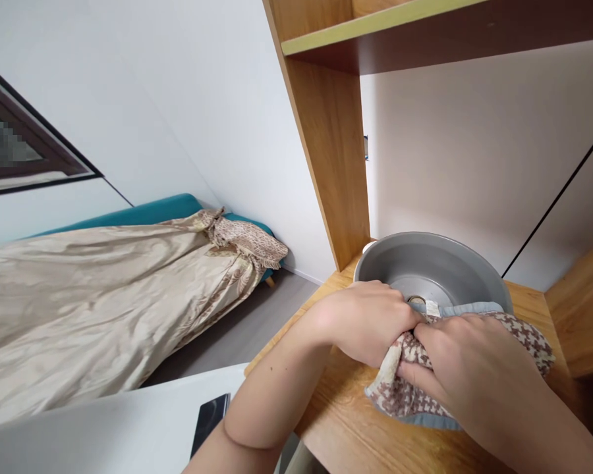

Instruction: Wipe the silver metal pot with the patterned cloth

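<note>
A grey metal basin (439, 263) stands on a wooden desk (356, 428) against the wall. A brown-and-white houndstooth cloth (534, 339) with a blue edge hangs over the basin's near rim and down its front. My left hand (370, 319) clutches the cloth at the rim on the left. Close beside it, my right hand (467, 365) is closed over a bunched part of the same cloth. The two hands touch each other above the cloth's folds.
A wooden shelf upright (331, 145) rises at the desk's left edge, with a shelf board (425, 26) overhead. A dark phone (210, 418) lies on a white surface (103, 428) at lower left. Further left stands a teal sofa (153, 210) draped in beige fabric (103, 289).
</note>
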Demonstrator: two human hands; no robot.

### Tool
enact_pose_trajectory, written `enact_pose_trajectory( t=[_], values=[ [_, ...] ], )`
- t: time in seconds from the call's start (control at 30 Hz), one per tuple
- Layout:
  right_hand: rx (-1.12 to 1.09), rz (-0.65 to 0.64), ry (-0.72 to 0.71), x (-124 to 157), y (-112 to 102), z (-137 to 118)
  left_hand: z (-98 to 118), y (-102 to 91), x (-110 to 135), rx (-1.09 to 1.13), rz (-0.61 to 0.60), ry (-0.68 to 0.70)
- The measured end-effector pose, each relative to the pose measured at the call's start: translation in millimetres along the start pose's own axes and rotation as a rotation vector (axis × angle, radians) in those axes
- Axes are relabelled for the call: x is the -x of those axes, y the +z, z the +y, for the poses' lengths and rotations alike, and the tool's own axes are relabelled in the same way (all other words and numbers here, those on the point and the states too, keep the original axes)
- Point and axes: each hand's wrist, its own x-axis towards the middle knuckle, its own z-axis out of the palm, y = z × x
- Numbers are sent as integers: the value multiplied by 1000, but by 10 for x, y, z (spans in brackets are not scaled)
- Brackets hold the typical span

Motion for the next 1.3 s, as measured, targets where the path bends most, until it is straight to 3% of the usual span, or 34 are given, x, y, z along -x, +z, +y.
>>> enact_pose_trajectory(
  t=[0.33, 0.73, 0.97, 1.3],
  values=[
    [2, 59, 8, -6, 28, -2, 3, -13, -2, 27, -4, -9],
    [3, -240, 65, -71, -105, -40, 13, -22, -3, 10, -14, -25],
    [14, -155, 70, -37, -65, -34, 21, -37, 1, 24, -22, -27],
    [1, -166, 56, -54, -88, -33, 15, -32, 0, 10, -21, -25]
  ],
)
